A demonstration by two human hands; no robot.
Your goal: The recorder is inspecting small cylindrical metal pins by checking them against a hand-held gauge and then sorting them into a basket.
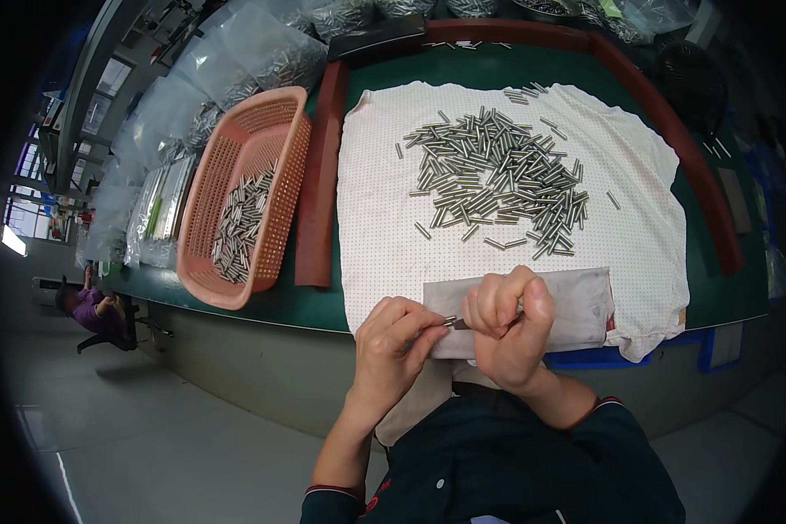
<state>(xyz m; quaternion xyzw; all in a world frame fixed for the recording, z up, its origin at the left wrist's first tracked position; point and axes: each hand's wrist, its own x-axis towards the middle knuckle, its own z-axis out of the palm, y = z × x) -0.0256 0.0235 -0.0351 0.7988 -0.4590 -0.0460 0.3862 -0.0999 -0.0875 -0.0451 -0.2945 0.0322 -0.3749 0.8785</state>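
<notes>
Green worktop (515, 63) lay under white cloth (375, 192) | pink basket (290, 196) sat at cloth's 9 o'clock | right hand (511, 327) curled, seemingly round slim dark piece (461, 324) | left hand (397, 339) pinched metal pin (450, 320), 7 o'clock | loosened pinch could have dropped it

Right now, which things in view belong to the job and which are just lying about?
In the job:
pin, pinched in left hand
dark piece, mostly hidden in right hand
grey sheet beneath the hands
pin pile on white cloth
basket of pins, probably

Apparently just lying about:
bags beyond the basket
black box, far edge
grey block, far right
</notes>
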